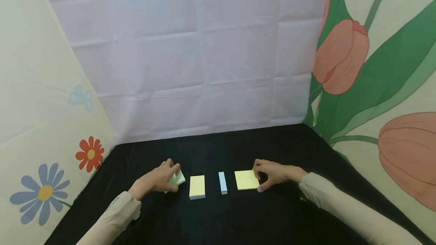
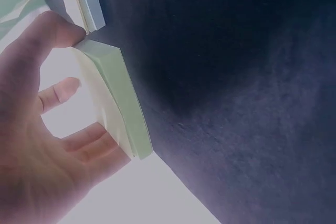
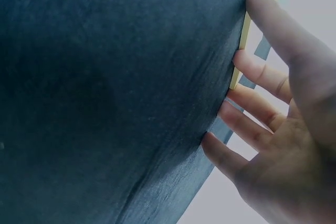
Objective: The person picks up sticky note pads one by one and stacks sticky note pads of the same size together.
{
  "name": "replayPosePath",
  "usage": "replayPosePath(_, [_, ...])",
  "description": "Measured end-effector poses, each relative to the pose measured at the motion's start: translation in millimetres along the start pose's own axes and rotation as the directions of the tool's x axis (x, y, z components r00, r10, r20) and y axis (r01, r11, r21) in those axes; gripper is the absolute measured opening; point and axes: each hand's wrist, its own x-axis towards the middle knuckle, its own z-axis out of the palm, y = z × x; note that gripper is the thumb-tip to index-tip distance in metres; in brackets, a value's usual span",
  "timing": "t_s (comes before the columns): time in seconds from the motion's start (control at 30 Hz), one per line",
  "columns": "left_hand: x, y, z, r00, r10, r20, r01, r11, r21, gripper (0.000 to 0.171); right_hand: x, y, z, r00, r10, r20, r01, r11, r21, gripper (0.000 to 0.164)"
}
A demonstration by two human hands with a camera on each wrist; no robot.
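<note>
A pale green sticky note pad (image 2: 123,98) is gripped along its sides by my left hand (image 1: 158,177), thumb on one edge and fingertips on the other. It sits slightly turned on the black cloth, partly covered by the hand in the head view. On the right, a thin yellow sticky note pad (image 1: 246,180) lies flat. My right hand (image 1: 274,173) holds its right end, thumb at the near corner and index finger at the far one. Its other fingertips rest on the cloth. Between the hands lie a pale yellow rectangular pad stack (image 1: 197,186) and a narrow light blue pad stack (image 1: 222,182).
Black cloth (image 1: 218,222) covers the table. Behind it hangs a creased white sheet (image 1: 190,56). Flower-printed curtains flank both sides, with a red flower print (image 1: 90,154) on the left and a tulip print (image 1: 344,56) on the right.
</note>
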Motion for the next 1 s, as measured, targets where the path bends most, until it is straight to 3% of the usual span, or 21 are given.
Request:
replayPosePath(0.37, [8.0,1.0,-0.7,0.999,0.012,-0.031,-0.011,1.000,0.018,0.039,1.9,-1.3,1.1,1.000,0.016,-0.001,-0.016,1.000,-0.005,0.035])
replayPosePath(1.0, [20.8,13.4,-1.5,0.993,0.090,-0.077,-0.087,0.995,0.040,0.037,3.5,0.2,3.3,0.999,0.037,0.003,-0.037,0.999,-0.004,0.035])
